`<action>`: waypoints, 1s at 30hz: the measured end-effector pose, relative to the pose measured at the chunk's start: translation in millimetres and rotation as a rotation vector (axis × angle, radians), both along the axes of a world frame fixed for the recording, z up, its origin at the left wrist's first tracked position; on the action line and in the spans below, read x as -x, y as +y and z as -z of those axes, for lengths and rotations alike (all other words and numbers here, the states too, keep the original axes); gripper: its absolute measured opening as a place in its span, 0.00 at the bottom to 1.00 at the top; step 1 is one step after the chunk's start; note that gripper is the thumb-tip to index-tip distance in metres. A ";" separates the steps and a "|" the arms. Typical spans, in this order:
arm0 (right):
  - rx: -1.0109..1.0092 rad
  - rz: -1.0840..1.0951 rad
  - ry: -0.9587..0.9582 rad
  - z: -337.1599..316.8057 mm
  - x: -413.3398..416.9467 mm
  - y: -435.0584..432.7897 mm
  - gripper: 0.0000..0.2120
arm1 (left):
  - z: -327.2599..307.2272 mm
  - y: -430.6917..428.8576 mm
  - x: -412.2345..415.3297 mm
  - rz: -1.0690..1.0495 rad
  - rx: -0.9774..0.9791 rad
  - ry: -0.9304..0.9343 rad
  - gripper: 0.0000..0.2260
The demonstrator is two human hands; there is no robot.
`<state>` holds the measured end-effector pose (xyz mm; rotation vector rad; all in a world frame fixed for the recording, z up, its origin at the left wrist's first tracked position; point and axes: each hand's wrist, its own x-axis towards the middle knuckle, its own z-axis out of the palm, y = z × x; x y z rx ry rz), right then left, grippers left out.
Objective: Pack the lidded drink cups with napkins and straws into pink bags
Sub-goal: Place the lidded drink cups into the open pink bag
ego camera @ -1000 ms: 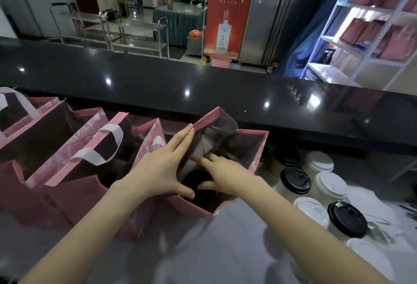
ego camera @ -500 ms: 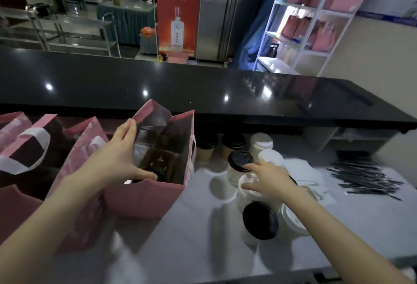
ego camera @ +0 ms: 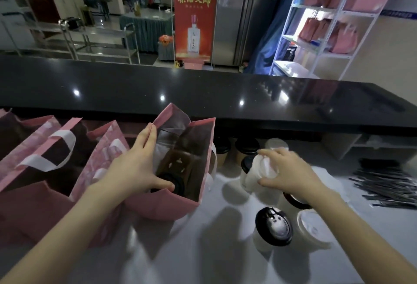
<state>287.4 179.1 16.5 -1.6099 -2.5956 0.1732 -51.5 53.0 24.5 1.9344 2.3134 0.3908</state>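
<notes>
An open pink bag (ego camera: 167, 204) stands on the white counter with a black-lidded cup (ego camera: 178, 185) inside it. My left hand (ego camera: 133, 171) grips the bag's left edge, thumb over the near rim, holding it open. To the right, my right hand (ego camera: 286, 172) is closed around a white-lidded cup (ego camera: 259, 171), tilted and lifted above the other cups. A black-lidded cup (ego camera: 273, 226) and a white-lidded cup (ego camera: 313, 229) stand nearer me. Black straws (ego camera: 392, 187) lie in a pile at the far right.
More pink bags (ego camera: 56, 159) with white handles stand in a row to the left. Brown cups (ego camera: 246, 148) line the back under the raised black counter ledge (ego camera: 203, 96). White napkins (ego camera: 327, 175) lie under my right forearm.
My right hand left the bag, went right to the cups and has picked up a white-lidded cup. The left hand stayed on the bag's edge. The view swung right.
</notes>
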 end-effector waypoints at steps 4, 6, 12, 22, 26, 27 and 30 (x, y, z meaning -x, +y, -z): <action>-0.118 -0.204 0.387 -81.2 18.4 -18.0 0.36 | 1.0 -2.5 -0.1 -0.026 0.007 -0.005 0.66; -0.125 -0.333 0.492 -106.8 40.7 -28.5 0.36 | 3.0 -2.6 0.4 -0.031 0.000 -0.010 0.66; -0.037 -0.510 0.295 -91.5 142.9 -28.2 0.37 | 9.5 -3.8 13.0 -0.027 -0.008 -0.083 0.67; 0.027 -0.485 -0.080 -9.0 249.9 14.3 0.38 | 24.6 1.6 37.5 0.031 -0.020 -0.087 0.64; 0.040 -0.481 -0.191 15.7 263.7 24.5 0.39 | 28.0 3.8 45.7 0.042 -0.044 -0.102 0.65; 0.046 -0.476 -0.197 21.3 266.0 27.5 0.39 | 28.3 4.2 48.0 0.046 -0.046 -0.103 0.65; 0.103 -0.439 -0.200 34.4 272.9 36.6 0.40 | 29.0 6.4 54.6 0.068 -0.041 -0.128 0.65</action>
